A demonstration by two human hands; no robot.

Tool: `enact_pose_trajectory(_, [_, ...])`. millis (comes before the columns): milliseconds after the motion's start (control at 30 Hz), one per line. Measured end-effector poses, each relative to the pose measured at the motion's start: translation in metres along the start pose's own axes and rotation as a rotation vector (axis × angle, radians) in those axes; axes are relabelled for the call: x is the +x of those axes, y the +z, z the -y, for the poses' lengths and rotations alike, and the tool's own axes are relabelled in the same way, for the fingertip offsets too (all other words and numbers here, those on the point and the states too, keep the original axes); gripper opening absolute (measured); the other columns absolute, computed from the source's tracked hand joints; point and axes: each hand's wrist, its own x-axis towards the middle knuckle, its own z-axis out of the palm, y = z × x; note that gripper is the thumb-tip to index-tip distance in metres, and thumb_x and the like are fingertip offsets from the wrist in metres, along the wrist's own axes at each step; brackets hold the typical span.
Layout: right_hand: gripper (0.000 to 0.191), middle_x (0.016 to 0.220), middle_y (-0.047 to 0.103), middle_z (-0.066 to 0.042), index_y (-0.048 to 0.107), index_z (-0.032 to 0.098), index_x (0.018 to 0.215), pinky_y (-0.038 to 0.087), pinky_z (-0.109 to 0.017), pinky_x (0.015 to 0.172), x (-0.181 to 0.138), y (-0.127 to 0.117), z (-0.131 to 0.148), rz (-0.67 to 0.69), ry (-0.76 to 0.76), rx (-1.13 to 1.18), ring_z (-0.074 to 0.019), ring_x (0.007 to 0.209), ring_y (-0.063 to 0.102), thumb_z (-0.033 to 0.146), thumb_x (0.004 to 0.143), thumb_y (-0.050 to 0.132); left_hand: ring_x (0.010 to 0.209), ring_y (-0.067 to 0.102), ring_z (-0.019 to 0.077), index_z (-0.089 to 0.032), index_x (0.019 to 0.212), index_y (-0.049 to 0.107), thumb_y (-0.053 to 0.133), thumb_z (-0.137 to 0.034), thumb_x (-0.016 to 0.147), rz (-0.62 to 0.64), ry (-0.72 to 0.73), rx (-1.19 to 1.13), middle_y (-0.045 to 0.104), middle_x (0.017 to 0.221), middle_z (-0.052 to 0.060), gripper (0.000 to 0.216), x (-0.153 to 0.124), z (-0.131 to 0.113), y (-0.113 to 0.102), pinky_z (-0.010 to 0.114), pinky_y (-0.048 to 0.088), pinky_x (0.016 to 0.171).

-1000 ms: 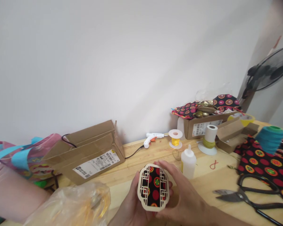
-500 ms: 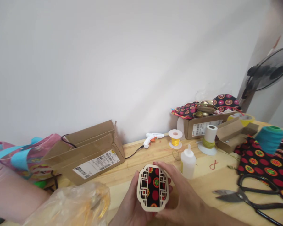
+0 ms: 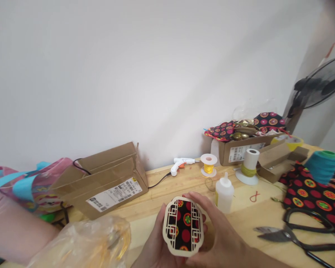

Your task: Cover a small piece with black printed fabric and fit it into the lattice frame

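Note:
A pale wooden lattice frame (image 3: 165, 227) with a scalloped outline faces me, black floral fabric (image 3: 183, 229) showing through its cut-outs. My left hand (image 3: 153, 242) supports it from the left and below, the thumb along its edge. My right hand (image 3: 220, 230) grips it from the right, with fingers at the top edge and thumb low. Parts of the fingers behind the frame are hidden. Just beyond my right hand stands a white squeeze bottle (image 3: 224, 194) with a nozzle.
Scissors (image 3: 287, 235) lie at right beside patterned fabric (image 3: 309, 201) and a teal thread cone (image 3: 323, 167). Farther back are a glue gun (image 3: 181, 165), a yellow thread spool (image 3: 209, 165) and a filled cardboard box (image 3: 226, 153). Left: an open cardboard box (image 3: 111, 182) and a plastic bag (image 3: 83, 242).
The frame, held in both hands, has shifted slightly right and down and appears a little larger. The camera view has moved slightly.

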Motion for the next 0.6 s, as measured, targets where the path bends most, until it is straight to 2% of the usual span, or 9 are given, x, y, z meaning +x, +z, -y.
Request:
enact_pose_trajectory(167, [0.084,0.112,0.046,-0.008,0.027,0.024,0.119,0.04,-0.036,0.086,0.001,0.001,-0.001,0.019,-0.01,0.061,-0.0239,0.101,0.046,0.035,0.05,0.073,0.095,0.052,0.0311,-0.007,0.093,0.062,0.041,-0.059,0.069,-0.08,-0.016,-0.034,0.062,0.09,0.017,0.061,-0.001,-0.001,0.008,0.045,0.029,0.087])
enact_pose_trajectory(367, [0.081,0.114,0.043,-0.009,0.028,0.025,0.12,0.036,-0.039,0.09,0.0,0.007,-0.004,0.036,-0.045,0.126,-0.0247,0.104,0.043,0.022,0.052,0.071,0.09,0.055,0.0292,-0.008,0.09,0.063,0.043,-0.055,0.071,-0.191,-0.027,-0.033,0.064,0.085,0.013,0.054,0.0,-0.002,0.013,0.043,0.034,0.082])
enact_pose_trajectory(600, [0.084,0.115,0.043,-0.008,0.027,0.026,0.121,0.034,-0.04,0.091,-0.001,0.005,-0.004,0.05,-0.005,0.132,-0.0256,0.107,0.041,0.021,0.05,0.073,0.087,0.056,0.0288,-0.008,0.085,0.064,0.042,-0.053,0.072,-0.214,-0.036,-0.051,0.065,0.082,0.013,0.051,0.0,-0.002,0.016,0.041,0.036,0.079])
